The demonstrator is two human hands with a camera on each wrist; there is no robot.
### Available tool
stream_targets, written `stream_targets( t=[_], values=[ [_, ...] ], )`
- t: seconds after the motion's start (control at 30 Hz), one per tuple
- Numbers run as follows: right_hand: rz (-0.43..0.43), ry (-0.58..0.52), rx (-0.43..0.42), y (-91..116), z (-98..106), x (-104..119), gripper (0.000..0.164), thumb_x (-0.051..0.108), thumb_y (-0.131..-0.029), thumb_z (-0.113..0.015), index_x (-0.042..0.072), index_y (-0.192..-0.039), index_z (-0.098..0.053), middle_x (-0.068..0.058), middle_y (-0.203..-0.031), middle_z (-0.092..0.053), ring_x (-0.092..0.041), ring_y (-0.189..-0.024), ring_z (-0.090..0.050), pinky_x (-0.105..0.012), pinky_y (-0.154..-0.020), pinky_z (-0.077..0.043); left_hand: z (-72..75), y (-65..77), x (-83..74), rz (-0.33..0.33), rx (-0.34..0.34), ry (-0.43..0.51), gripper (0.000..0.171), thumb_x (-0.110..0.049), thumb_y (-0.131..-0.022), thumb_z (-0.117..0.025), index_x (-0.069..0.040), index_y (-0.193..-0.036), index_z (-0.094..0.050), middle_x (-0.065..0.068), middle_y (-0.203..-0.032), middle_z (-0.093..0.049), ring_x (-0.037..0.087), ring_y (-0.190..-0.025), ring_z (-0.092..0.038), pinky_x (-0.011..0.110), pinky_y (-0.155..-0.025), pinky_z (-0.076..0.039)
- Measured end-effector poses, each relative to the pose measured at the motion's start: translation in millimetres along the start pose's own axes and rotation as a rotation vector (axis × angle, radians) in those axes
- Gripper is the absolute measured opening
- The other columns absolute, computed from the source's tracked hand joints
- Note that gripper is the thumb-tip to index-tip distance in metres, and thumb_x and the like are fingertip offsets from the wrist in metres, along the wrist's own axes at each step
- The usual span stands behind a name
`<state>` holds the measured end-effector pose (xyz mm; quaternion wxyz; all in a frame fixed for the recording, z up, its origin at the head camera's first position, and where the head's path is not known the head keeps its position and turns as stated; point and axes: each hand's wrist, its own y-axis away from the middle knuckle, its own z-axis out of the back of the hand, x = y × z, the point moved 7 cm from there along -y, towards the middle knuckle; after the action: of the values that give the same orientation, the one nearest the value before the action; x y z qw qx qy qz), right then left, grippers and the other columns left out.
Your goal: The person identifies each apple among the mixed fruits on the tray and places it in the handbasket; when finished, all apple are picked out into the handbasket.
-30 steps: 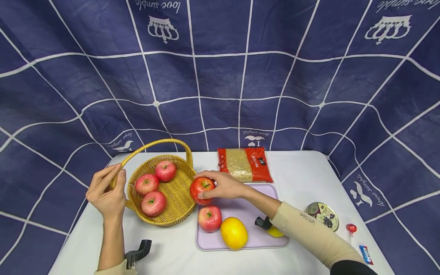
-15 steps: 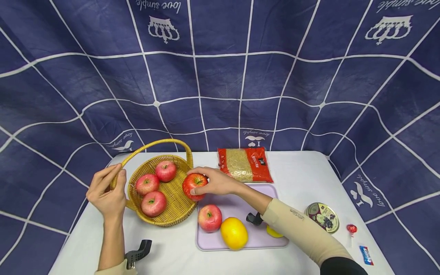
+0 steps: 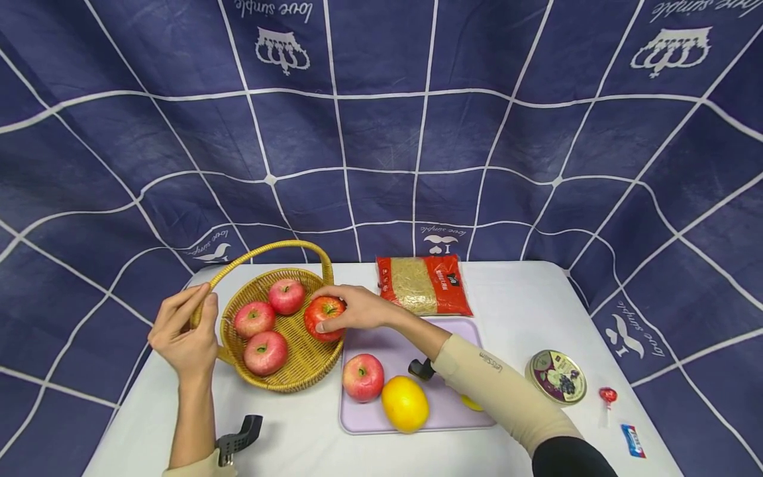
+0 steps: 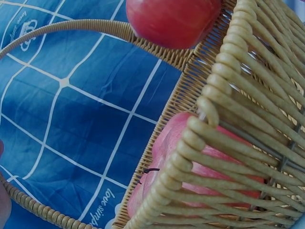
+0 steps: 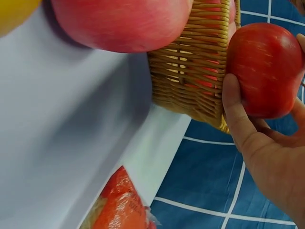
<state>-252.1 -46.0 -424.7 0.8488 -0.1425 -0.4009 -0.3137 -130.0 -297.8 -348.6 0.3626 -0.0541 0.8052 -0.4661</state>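
Note:
My right hand [image 3: 360,308] grips a dark red apple [image 3: 323,318] over the right side of the wicker basket [image 3: 304,381]. In the right wrist view that apple [image 5: 266,70] is held just beyond the basket's rim, fingers and thumb around it. The left hand [image 3: 187,331] holds the basket's arched handle [image 3: 271,246] at its left side. Three pink apples [image 3: 266,353] lie in the basket's left and back part. On the lilac tray [image 3: 444,338] rest another pink apple [image 3: 363,377] and a yellow, lemon-like fruit [image 3: 405,404].
A red noodle-like bag [image 3: 423,285] lies behind the tray. A yellow thing [image 3: 471,403] on the tray is mostly hidden by my right sleeve. To the right are a round tin [image 3: 557,376], a red lollipop [image 3: 608,395] and a small blue-white packet [image 3: 633,440].
The right hand has carried the dark red apple leftward, from the tray's edge to over the basket. My left hand stays on the handle, and the basket has not moved.

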Motion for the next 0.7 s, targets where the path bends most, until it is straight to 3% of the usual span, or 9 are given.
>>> stream_targets(
  t=[0.3, 0.53, 0.7],
  values=[
    [0.017, 0.023, 0.027, -15.7, -5.0, 2.4, 0.063, 0.049, -0.08, -0.08, 0.031, -0.136, -0.058, 0.012, -0.113, -0.065, -0.008, -0.1, -0.061, -0.024, -0.086, -0.052, -1.3, -0.2, -2.6, 0.007, -0.009, 0.015, 0.013, 0.012, -0.074, -0.076, 0.017, -0.086, -0.073, 0.016, -0.089, -0.075, 0.014, -0.087, -0.07, 0.017, -0.08, -0.055],
    [0.003, 0.033, 0.05, -26.3, -9.5, 0.1, 0.065, 0.051, -0.08, -0.079, 0.03, -0.137, -0.057, 0.012, -0.112, -0.065, -0.01, -0.101, -0.061, -0.025, -0.087, -0.051, -0.7, -0.5, -2.9, 0.005, -0.01, 0.018, 0.014, 0.013, -0.073, -0.076, 0.017, -0.086, -0.073, 0.016, -0.089, -0.075, 0.015, -0.087, -0.07, 0.018, -0.081, -0.055],
    [-0.003, 0.073, 0.082, -34.3, -13.4, -1.6, 0.059, 0.053, -0.08, -0.079, 0.036, -0.132, -0.058, 0.014, -0.109, -0.065, -0.01, -0.099, -0.061, -0.025, -0.087, -0.05, -0.3, -0.4, -2.2, -0.003, -0.007, 0.009, 0.014, 0.012, -0.074, -0.077, 0.017, -0.086, -0.074, 0.016, -0.089, -0.075, 0.014, -0.087, -0.07, 0.018, -0.081, -0.055]
  ],
)
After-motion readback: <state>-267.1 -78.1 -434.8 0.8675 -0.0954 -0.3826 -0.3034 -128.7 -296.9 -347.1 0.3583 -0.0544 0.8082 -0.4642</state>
